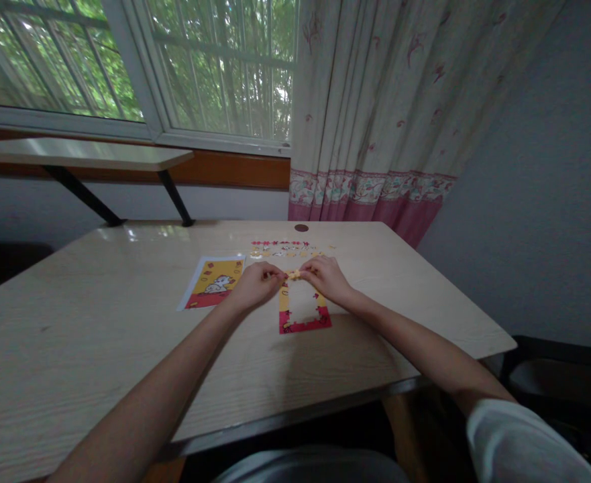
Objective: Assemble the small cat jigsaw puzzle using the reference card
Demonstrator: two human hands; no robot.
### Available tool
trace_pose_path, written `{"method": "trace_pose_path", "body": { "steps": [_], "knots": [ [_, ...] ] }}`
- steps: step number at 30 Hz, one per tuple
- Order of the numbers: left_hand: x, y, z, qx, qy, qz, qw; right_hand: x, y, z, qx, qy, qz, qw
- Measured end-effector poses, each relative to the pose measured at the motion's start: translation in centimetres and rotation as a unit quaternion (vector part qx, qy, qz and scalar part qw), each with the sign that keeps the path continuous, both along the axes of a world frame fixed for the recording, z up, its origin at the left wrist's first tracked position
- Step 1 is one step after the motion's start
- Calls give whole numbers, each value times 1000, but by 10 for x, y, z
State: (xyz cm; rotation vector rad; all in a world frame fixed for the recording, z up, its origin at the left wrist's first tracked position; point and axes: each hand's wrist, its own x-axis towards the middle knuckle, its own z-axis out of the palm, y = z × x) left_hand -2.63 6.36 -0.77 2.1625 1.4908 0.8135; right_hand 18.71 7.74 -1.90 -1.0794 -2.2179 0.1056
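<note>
A partly built jigsaw frame (304,323), red along the bottom and yellow up the sides, lies on the light wooden table (98,335). Above its top edge my left hand (255,284) and my right hand (328,276) meet, both pinching small yellow puzzle pieces (293,274) between fingertips. Whether the pieces are joined I cannot tell. Left of the hands lies a reference picture (212,282), yellow and red with a white cartoon animal. Several loose pieces (281,249) are laid out in rows just beyond the hands.
A round cable hole (301,228) sits near the table's far edge. Behind it are a window (124,67), a narrow shelf on black brackets (78,155) and a floral curtain (390,107). The table's right corner (506,345) borders a grey wall.
</note>
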Motion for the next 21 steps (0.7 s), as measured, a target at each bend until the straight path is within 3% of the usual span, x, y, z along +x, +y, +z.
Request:
{"method": "trace_pose_path", "body": {
  "steps": [4,7,12,21],
  "knots": [
    [-5,1,0,47,93,8,995,17,18,2,6,28,-61,998],
    [-8,1,-2,76,160,25,984,41,41,1,-1,66,-150,986],
    [-8,-2,-4,43,218,39,974,82,72,-9,-75,61,-244,965],
    [-9,-2,-5,33,222,33,974,90,80,-23,-129,26,-256,958]
  ]
}}
